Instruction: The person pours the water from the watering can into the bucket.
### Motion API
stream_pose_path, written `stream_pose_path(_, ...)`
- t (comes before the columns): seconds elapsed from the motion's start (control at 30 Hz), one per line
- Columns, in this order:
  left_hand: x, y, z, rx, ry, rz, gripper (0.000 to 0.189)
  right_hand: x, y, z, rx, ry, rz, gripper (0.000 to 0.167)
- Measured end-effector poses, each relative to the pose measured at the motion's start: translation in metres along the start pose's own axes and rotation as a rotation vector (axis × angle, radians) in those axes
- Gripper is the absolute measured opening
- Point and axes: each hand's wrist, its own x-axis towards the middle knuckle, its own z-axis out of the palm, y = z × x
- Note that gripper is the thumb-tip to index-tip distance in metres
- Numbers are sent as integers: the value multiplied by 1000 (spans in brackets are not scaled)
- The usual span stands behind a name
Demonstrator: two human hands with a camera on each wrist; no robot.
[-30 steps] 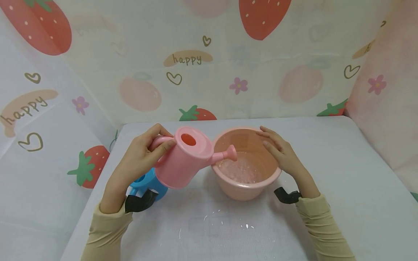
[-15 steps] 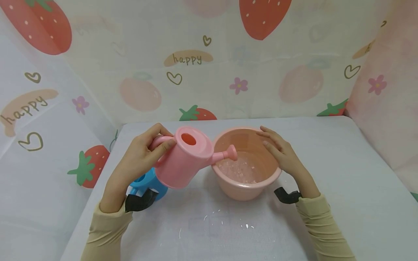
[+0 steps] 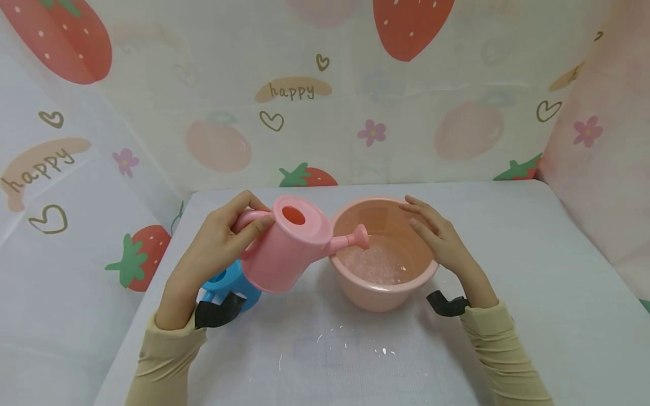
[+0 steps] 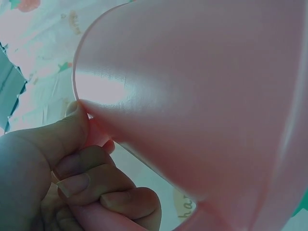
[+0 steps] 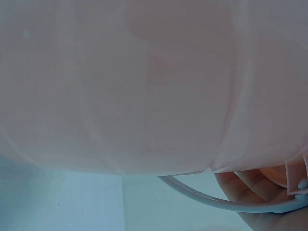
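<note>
My left hand (image 3: 223,234) grips the handle of a pink watering can (image 3: 284,254), thumb at the top rim. In the left wrist view the fingers (image 4: 127,202) curl round that handle. The can tilts right, its sprinkler head (image 3: 359,237) over the opening of a peach plastic bucket (image 3: 381,298). Rippling water (image 3: 373,262) shows inside the bucket. At the bucket's right rim rests my right hand (image 3: 442,237), fingers loosely extended over the edge. The right wrist view is mostly filled by the bucket's wall (image 5: 144,96), with the pale carrying handle (image 5: 231,204) below.
A blue watering can (image 3: 236,287) stands on the white table (image 3: 528,282), partly hidden behind the left hand and pink can. Wet drops (image 3: 384,352) lie on the table in front of the bucket. A strawberry-print cloth (image 3: 406,141) encloses the back and sides.
The ripples on the water in the bucket have shifted. Both hands, the pink watering can and the bucket hold the same positions.
</note>
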Motion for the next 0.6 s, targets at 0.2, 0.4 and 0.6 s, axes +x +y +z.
stream_pose_path(0.2,1,0,0,8,1,3,18,0,-2,0,4,-4,11,38)
stream_pose_path(0.4,1,1,-1,13,-2,0,18,0,-3,0,4,-5,9,38)
stream_pose_path(0.6,1,1,-2,28,-5,8,17,-1,-3,0,7,-3,6,38)
